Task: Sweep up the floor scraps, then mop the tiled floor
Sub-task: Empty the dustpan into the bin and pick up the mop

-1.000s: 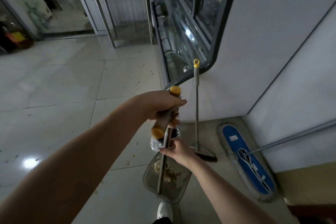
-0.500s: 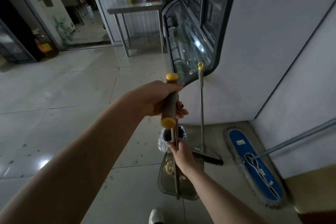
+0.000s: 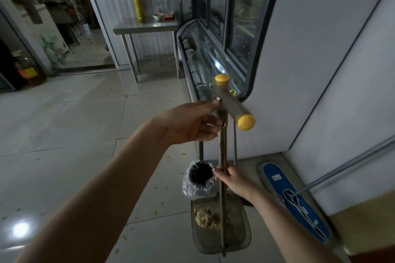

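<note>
Left hand: the left hand (image 3: 192,123) is up at the top of the dustpan pole, fingers loosely curled, thumb and fingertips touching the grey crossbar handle (image 3: 233,104) where it meets the pole. It looks like a light pinch and not a full fist; I cannot tell how firm the hold is.
Right hand: the right hand (image 3: 233,179) is lower down, fingers closed round the thin metal pole (image 3: 222,156) about midway along it.
Crossbar handle: grey tube with yellow caps at both ends, tilted, one cap high and one cap low toward the white cabinet.
Dustpan: the dustpan (image 3: 239,239) hangs at the foot of the pole, over the tiled floor (image 3: 74,113), its mouth toward the small bin.
Scraps: a pile of yellowish food scraps (image 3: 206,218) lies inside the pan, on its left side; a few loose crumbs dot the tiles nearby.
Bin: a small dark bin (image 3: 199,177) lined with a clear plastic bag stands just beyond the pan, just beside the right hand.
Mop: a flat blue mop (image 3: 295,198) lies on the floor to the right, along the wall, its metal handle slanting up and off to the right.
Broom: a second thin handle stands just behind the dustpan pole, its head hidden.
Backdrop: a glass display case (image 3: 220,34) and a steel table (image 3: 147,28) stand farther back.
</note>
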`<action>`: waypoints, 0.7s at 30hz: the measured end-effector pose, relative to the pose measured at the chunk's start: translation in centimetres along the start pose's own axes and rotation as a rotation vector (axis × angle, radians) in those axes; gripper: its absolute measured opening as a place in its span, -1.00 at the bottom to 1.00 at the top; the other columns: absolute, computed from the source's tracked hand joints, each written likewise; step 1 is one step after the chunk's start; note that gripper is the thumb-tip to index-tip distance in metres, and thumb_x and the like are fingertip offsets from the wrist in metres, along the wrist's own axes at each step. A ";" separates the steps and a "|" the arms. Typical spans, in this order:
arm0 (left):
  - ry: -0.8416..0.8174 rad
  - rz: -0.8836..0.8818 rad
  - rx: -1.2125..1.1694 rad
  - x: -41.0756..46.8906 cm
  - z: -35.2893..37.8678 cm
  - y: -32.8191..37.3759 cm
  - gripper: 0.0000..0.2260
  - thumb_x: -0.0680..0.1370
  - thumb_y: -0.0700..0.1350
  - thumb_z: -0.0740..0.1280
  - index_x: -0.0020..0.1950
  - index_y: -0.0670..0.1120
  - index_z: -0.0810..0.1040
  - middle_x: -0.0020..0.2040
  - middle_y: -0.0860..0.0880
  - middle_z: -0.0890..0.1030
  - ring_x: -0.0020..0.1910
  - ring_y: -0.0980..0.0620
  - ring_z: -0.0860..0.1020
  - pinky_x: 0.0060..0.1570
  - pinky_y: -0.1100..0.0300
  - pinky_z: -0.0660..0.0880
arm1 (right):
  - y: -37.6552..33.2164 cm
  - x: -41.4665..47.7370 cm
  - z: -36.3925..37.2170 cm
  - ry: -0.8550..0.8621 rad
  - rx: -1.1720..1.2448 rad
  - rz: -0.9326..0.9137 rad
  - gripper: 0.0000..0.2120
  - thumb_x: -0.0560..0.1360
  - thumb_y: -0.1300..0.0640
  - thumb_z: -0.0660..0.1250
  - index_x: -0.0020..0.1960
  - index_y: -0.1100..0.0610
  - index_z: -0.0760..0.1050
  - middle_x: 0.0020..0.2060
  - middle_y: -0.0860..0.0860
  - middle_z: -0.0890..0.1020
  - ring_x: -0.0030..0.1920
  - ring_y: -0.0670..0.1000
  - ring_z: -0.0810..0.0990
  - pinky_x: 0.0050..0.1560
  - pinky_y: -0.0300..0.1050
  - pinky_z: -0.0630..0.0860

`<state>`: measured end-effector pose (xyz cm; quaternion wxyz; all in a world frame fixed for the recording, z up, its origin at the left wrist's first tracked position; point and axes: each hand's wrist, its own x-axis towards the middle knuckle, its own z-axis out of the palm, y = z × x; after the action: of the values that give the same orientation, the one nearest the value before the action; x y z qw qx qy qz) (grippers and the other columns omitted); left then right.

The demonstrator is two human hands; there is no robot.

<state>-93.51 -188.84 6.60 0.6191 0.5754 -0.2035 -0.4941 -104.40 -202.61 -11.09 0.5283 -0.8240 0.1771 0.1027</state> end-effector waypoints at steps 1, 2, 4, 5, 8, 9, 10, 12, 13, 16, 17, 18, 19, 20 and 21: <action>-0.007 0.029 0.038 0.1 -0.7 -0.1 -0.75 0.49 0.02 0.32 0.12 -0.06 0.50 -0.34 0.00 0.58 -0.43 0.13 0.52 -0.39 0.28 0.52 | -0.6 0.1 0.0 -0.016 -0.001 0.012 -0.68 0.60 -0.09 0.14 0.10 0.15 0.48 -0.19 -0.13 0.53 -0.20 -0.25 0.48 -0.30 -0.51 0.37; 0.000 0.063 0.075 0.2 -1.5 -0.3 -0.81 0.53 -0.01 0.30 0.10 -0.05 0.51 -0.34 0.02 0.53 -0.45 0.16 0.47 -0.40 0.30 0.48 | -1.3 0.3 0.3 -0.020 -0.001 0.017 -0.70 0.59 -0.12 0.14 0.05 0.10 0.48 -0.20 -0.12 0.53 -0.18 -0.24 0.49 -0.25 -0.47 0.36; 0.022 0.146 0.099 0.4 -3.0 -0.9 -0.88 0.55 -0.06 0.29 0.06 -0.03 0.52 -0.34 0.04 0.43 -0.49 0.19 0.37 -0.43 0.34 0.40 | -2.1 1.0 1.0 0.018 0.006 0.020 -0.72 0.57 -0.17 0.14 -0.09 0.02 0.46 -0.24 -0.11 0.53 -0.21 -0.20 0.50 -0.21 -0.37 0.34; 0.034 0.190 0.107 0.5 -3.8 -1.3 -0.91 0.55 -0.07 0.30 0.03 0.00 0.54 -0.34 0.06 0.42 -0.49 0.19 0.34 -0.45 0.34 0.37 | -2.4 1.5 1.6 0.057 0.016 0.019 -0.71 0.56 -0.18 0.15 -0.14 0.01 0.45 -0.27 -0.10 0.53 -0.24 -0.18 0.50 -0.22 -0.36 0.34; 0.197 0.312 0.268 1.0 -6.0 -2.0 -0.90 0.52 -0.04 0.35 -0.04 0.18 0.55 -0.37 0.19 0.46 -0.43 0.18 0.35 -0.44 0.33 0.36 | -3.1 2.8 3.4 0.176 0.026 0.028 -0.66 0.51 -0.23 0.19 -0.21 0.02 0.47 -0.31 -0.10 0.55 -0.27 -0.16 0.52 -0.26 -0.34 0.35; 0.259 0.342 0.317 1.1 -6.8 -2.2 -0.87 0.51 -0.02 0.36 -0.02 0.21 0.52 -0.35 0.20 0.48 -0.39 0.18 0.39 -0.40 0.31 0.38 | -3.4 3.3 4.0 0.199 0.025 0.031 -0.66 0.51 -0.24 0.19 -0.21 0.01 0.47 -0.33 -0.11 0.55 -0.28 -0.18 0.53 -0.29 -0.35 0.35; 0.291 0.366 0.331 1.2 -7.4 -2.5 -0.82 0.50 -0.03 0.38 0.02 0.22 0.48 -0.33 0.22 0.50 -0.34 0.20 0.44 -0.35 0.30 0.40 | -3.7 3.6 4.6 0.220 0.028 0.029 -0.67 0.51 -0.23 0.19 -0.21 0.01 0.47 -0.33 -0.11 0.55 -0.30 -0.20 0.53 -0.32 -0.38 0.35; 0.297 0.390 0.277 1.2 -8.3 -3.5 -0.67 0.48 -0.09 0.40 0.17 0.14 0.40 -0.26 0.24 0.55 -0.23 0.23 0.52 -0.27 0.29 0.44 | -4.7 4.3 5.7 0.247 0.032 0.021 -0.70 0.51 -0.21 0.20 -0.21 -0.01 0.44 -0.34 -0.11 0.55 -0.36 -0.26 0.52 -0.37 -0.47 0.38; 0.294 0.384 0.212 1.4 -8.8 -4.0 -0.59 0.48 -0.12 0.41 0.25 0.08 0.33 -0.18 0.18 0.57 -0.17 0.20 0.54 -0.24 0.28 0.47 | -5.3 4.8 6.2 0.252 0.028 0.023 -0.72 0.52 -0.20 0.20 -0.20 -0.02 0.43 -0.34 -0.11 0.55 -0.39 -0.29 0.52 -0.39 -0.52 0.37; 0.275 0.330 0.065 1.7 -9.6 -5.0 -0.60 0.51 -0.18 0.37 0.28 -0.10 0.30 -0.03 -0.03 0.57 -0.09 0.07 0.56 -0.12 0.28 0.52 | -6.8 5.9 7.2 0.243 -0.032 0.039 -0.75 0.54 -0.20 0.18 -0.15 -0.05 0.42 -0.33 -0.15 0.54 -0.40 -0.30 0.51 -0.39 -0.44 0.36; 0.247 0.313 0.064 1.9 -10.2 -5.2 -0.72 0.53 -0.15 0.34 0.20 -0.11 0.38 -0.03 -0.06 0.59 -0.04 -0.01 0.56 -0.01 0.21 0.51 | -7.0 6.5 7.4 0.239 -0.046 0.044 -0.77 0.55 -0.18 0.19 -0.15 -0.05 0.42 -0.34 -0.15 0.54 -0.40 -0.30 0.50 -0.37 -0.40 0.35; 0.221 0.305 0.087 2.1 -10.6 -5.4 -0.86 0.55 -0.11 0.31 0.09 -0.07 0.46 -0.04 -0.07 0.61 0.01 -0.09 0.57 0.11 0.12 0.49 | -7.2 6.9 7.6 0.234 -0.055 0.039 -0.79 0.56 -0.14 0.19 -0.15 -0.05 0.42 -0.36 -0.14 0.52 -0.42 -0.30 0.49 -0.36 -0.38 0.34; 0.197 0.295 0.108 2.3 -11.0 -5.5 -0.93 0.57 -0.06 0.27 0.00 -0.02 0.51 -0.05 -0.05 0.64 0.06 -0.15 0.57 0.22 0.02 0.45 | -7.4 7.4 7.8 0.230 -0.055 0.031 -0.80 0.57 -0.10 0.21 -0.17 -0.03 0.42 -0.39 -0.13 0.50 -0.47 -0.30 0.47 -0.36 -0.38 0.34; 0.175 0.283 0.124 2.7 -11.6 -5.6 -0.89 0.58 -0.03 0.24 -0.03 0.00 0.53 -0.05 -0.03 0.66 0.10 -0.17 0.57 0.27 -0.06 0.42 | -7.6 8.1 7.9 0.231 -0.049 0.027 -0.80 0.57 -0.07 0.22 -0.18 -0.01 0.41 -0.41 -0.11 0.48 -0.51 -0.31 0.45 -0.35 -0.37 0.35; 0.160 0.268 0.131 3.1 -12.1 -5.6 -0.86 0.59 -0.01 0.22 -0.03 0.00 0.55 -0.06 -0.01 0.67 0.11 -0.13 0.59 0.28 -0.10 0.41 | -7.7 8.8 8.0 0.235 -0.035 0.025 -0.80 0.57 -0.04 0.22 -0.20 0.00 0.41 -0.43 -0.10 0.47 -0.52 -0.30 0.44 -0.35 -0.36 0.37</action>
<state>-84.34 -184.43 -2.62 0.6548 0.6199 -0.2604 -0.3453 -93.15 -194.04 -11.21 0.4880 -0.8372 0.2464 0.0150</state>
